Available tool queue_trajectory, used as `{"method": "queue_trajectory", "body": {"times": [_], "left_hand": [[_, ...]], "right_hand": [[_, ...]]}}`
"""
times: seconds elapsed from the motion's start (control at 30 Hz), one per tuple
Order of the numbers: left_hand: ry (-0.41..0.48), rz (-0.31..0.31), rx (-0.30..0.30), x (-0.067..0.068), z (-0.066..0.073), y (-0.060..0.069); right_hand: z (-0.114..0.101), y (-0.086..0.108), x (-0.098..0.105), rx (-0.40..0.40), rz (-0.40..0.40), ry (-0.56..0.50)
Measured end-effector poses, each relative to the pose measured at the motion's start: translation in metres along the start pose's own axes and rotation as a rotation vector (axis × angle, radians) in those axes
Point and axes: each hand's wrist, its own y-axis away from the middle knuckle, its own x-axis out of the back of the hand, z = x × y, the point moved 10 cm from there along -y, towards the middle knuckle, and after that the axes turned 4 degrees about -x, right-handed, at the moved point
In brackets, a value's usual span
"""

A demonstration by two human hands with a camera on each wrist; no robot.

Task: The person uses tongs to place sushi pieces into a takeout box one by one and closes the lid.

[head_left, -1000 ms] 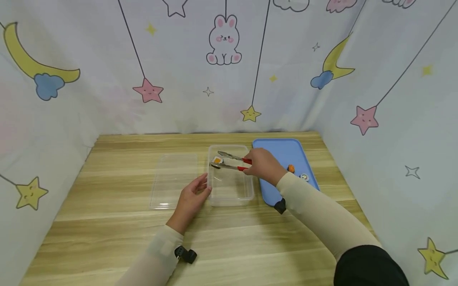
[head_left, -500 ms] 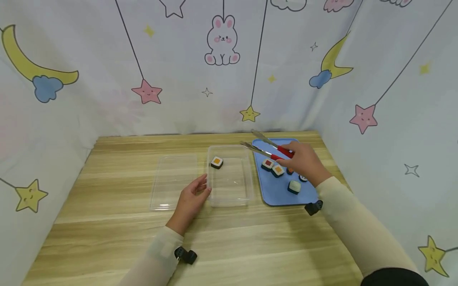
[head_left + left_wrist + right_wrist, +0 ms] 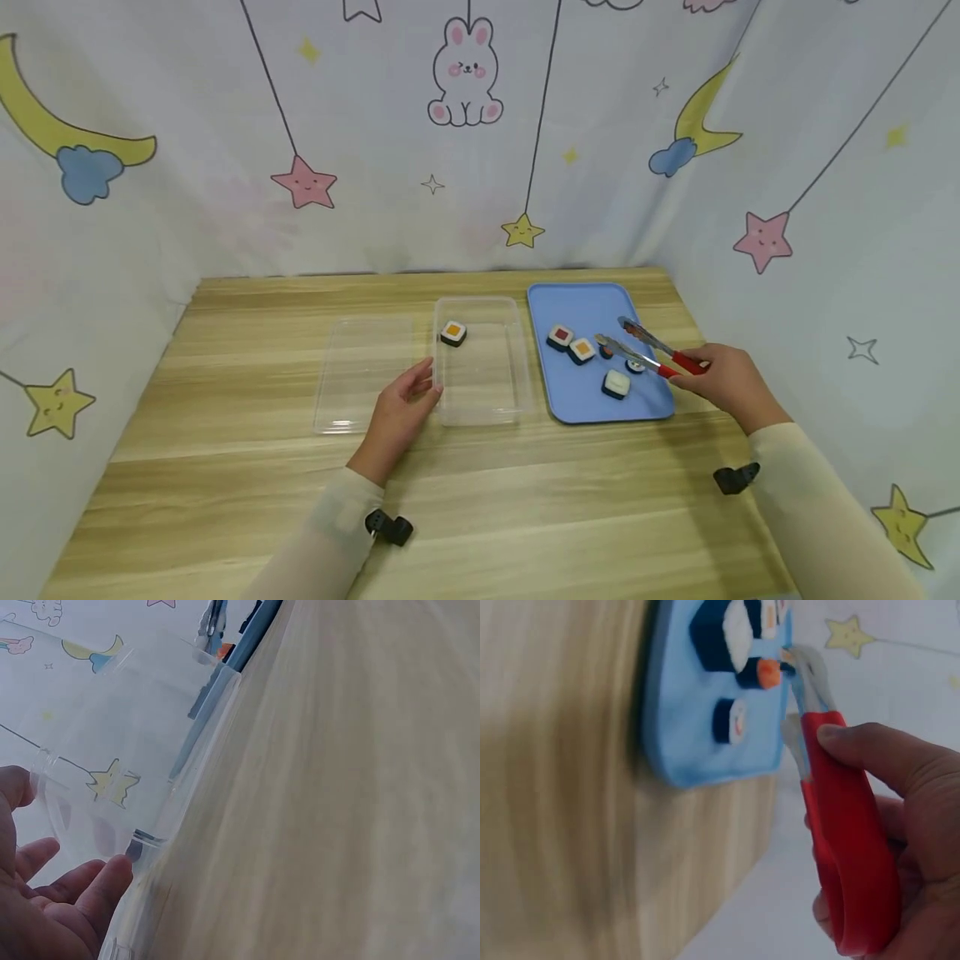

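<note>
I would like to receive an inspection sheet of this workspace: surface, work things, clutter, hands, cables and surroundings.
Surface: wooden table, light with streaked grain.
Job's things: blue tray holding five sushi pieces; clear container with one orange-centred piece toward its far left; clear flat sheet, perhaps the lid, left of it.
Clutter: nothing seen.
Grippers: left hand against the container's left side; right hand holds red-handled tongs, tips apart over the tray.
Cables: nothing seen.
Surroundings: white fabric printed with stars, moons and a rabbit.
</note>
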Motion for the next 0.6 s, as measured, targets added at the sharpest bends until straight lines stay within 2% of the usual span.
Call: {"method": "queue_trajectory", "body": {"times": [0.17,0.4,0.6], "left_hand": [[0.006,-0.009,-0.004,0.001,0.000,-0.001],[0.022,-0.007,0.003,0.002,-0.001,-0.001],[0.017,-0.003,0.008,0.001,-0.003,-0.001]], "right_hand": [[0.014,0.011,-0.008,0.004,-0.013,0.003],[0.011,0.012,-0.011,0.047,0.018,0.010],[0.007,0.012,-0.011,0.053,0.031,0.001]]}}
